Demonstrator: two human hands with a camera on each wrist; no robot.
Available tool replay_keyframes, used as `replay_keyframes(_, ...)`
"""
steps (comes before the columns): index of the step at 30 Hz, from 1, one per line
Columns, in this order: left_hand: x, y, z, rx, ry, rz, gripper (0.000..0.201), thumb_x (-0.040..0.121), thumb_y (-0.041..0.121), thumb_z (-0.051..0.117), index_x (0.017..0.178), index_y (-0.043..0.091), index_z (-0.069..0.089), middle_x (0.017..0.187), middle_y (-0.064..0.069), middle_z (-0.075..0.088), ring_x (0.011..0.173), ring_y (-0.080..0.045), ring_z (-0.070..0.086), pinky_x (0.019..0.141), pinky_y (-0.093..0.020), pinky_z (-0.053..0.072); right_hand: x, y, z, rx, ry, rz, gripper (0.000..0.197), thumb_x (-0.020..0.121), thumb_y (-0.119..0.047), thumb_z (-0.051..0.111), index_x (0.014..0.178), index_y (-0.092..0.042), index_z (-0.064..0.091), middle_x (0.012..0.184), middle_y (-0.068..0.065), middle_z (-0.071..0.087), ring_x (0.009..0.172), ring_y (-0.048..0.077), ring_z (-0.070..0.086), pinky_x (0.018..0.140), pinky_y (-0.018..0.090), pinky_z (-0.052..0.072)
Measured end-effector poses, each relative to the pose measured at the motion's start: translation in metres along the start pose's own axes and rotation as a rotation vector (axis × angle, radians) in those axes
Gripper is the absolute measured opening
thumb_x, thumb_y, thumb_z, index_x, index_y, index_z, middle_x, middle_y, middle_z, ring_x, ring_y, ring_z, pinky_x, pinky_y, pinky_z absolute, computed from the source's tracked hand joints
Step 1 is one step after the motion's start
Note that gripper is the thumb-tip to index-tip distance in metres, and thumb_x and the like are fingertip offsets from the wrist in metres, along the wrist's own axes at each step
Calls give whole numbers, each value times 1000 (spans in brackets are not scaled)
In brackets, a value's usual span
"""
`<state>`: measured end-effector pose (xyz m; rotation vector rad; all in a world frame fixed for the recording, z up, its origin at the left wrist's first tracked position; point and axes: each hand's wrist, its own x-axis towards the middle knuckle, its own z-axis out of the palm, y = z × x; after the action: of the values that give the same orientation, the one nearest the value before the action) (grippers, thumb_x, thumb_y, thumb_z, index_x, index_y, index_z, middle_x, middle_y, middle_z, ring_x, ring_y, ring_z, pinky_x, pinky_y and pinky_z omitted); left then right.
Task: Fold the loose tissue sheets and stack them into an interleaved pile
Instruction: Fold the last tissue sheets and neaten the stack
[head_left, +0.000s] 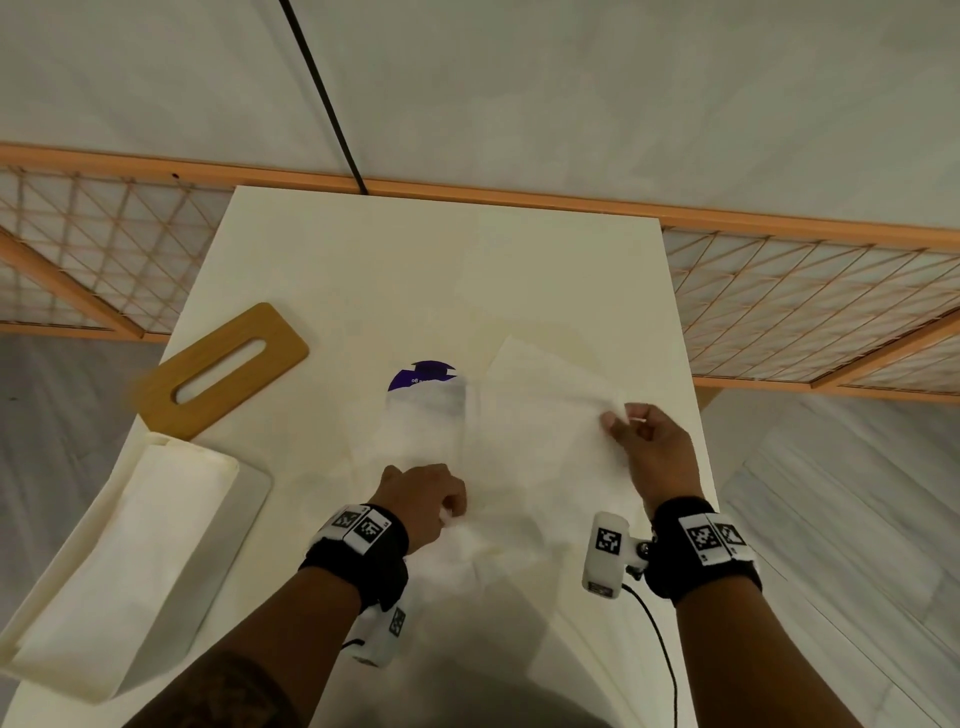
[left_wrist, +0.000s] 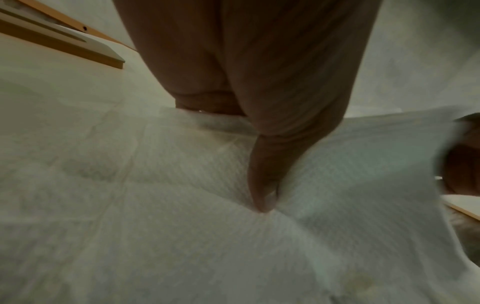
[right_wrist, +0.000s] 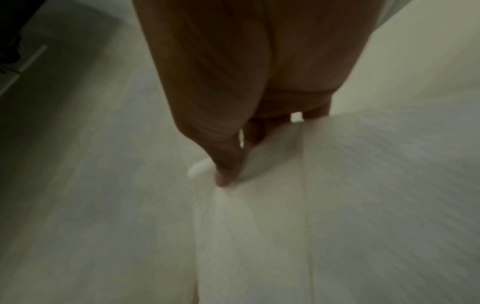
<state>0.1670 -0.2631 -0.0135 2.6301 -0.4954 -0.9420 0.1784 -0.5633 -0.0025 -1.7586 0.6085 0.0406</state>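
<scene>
A loose white tissue sheet (head_left: 540, 415) hangs spread just above the white table (head_left: 363, 260), lifted between both hands. My left hand (head_left: 449, 512) pinches its near left corner between thumb and curled fingers. My right hand (head_left: 621, 415) pinches the far right corner. In the left wrist view the thumb presses into the ribbed tissue (left_wrist: 182, 226), and puckers spread out from the pinch point. In the right wrist view the thumb and fingers clamp a fold of the tissue (right_wrist: 363, 205). Both wrist views are blurred.
A plastic tissue pack with a purple label (head_left: 423, 379) lies behind the left hand, partly covered by tissue. A wooden lid with a slot (head_left: 223, 371) and a white fabric holder (head_left: 130, 545) sit on the table's left. An orange frame with mesh (head_left: 779, 301) runs behind the table.
</scene>
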Motion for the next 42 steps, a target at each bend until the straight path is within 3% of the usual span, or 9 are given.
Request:
replay_keyframes(4, -6, 1, -2, -29, -15, -23, 39, 78, -5, 53, 89, 32, 63, 90, 16, 64, 90, -5, 55, 93, -35, 28, 1, -3, 1, -179, -211, 58, 31, 78, -28, 86, 101, -15, 71, 96, 3, 77, 88, 24, 73, 83, 42, 59)
replay_keyframes(8, -6, 2, -2, -62, -5, -12, 32, 85, 3, 57, 95, 33, 61, 93, 15, 69, 90, -5, 57, 93, -36, 29, 0, -5, -1, -72, -142, 110, 36, 75, -20, 87, 107, -14, 71, 98, 3, 78, 91, 25, 74, 79, 39, 60)
replay_keyframes(14, -3, 3, -4, 23, -57, -63, 54, 91, 35, 65, 140, 31, 44, 132, 8, 52, 125, -18, 50, 105, -45, 28, 1, 0, -4, -62, -129, 142, 43, 75, -25, 88, 90, 9, 67, 76, 10, 67, 71, 21, 60, 67, 30, 55)
replay_keyframes(19, 3, 4, -9, -193, 203, -111, 57, 87, 62, 60, 134, 36, 42, 137, 10, 41, 126, -18, 44, 99, -42, 32, -6, -23, -1, 31, -189, 95, 25, 88, -22, 77, 64, -18, 70, 76, -3, 73, 72, 14, 65, 78, 33, 54)
replay_keyframes(23, 12, 13, -33, -397, 571, 86, 50, 93, 33, 64, 139, 33, 44, 142, 8, 43, 129, -17, 45, 103, -48, 42, -7, -46, 5, 86, -271, 24, 40, 90, -28, 74, 78, 6, 59, 75, 10, 60, 72, 20, 57, 81, 39, 54)
replay_keyframes(27, 20, 41, -54, -222, 613, 361, 52, 87, 25, 73, 135, 33, 53, 138, 13, 48, 125, -10, 49, 103, -36, 44, -14, -72, 14, 121, -348, -24, 32, 91, -22, 74, 73, 1, 61, 70, 8, 61, 65, 16, 59, 72, 30, 56)
replay_keyframes(31, 30, 53, -58, -239, 672, 355, 30, 88, 32, 73, 117, 31, 66, 120, 17, 63, 105, -7, 59, 93, -36, 49, -21, -90, 25, 138, -396, -34, 30, 91, -22, 74, 69, -7, 59, 61, -2, 61, 54, 9, 57, 58, 18, 50)
replay_keyframes(35, 31, 49, -59, -303, 747, 378, 13, 94, 31, 62, 99, 28, 73, 93, 11, 73, 81, -11, 68, 77, -43, 53, -22, -98, 29, 166, -370, -6, 35, 89, -32, 76, 70, -11, 56, 67, 0, 64, 63, 15, 63, 65, 27, 53)
replay_keyframes(42, 24, 42, -71, -386, 745, 306, 15, 97, 24, 63, 106, 24, 76, 97, 11, 68, 84, -14, 65, 79, -35, 52, -15, -86, 36, 217, -356, 138, 30, 94, -40, 68, 89, -12, 59, 68, -4, 67, 58, 11, 63, 55, 25, 50)
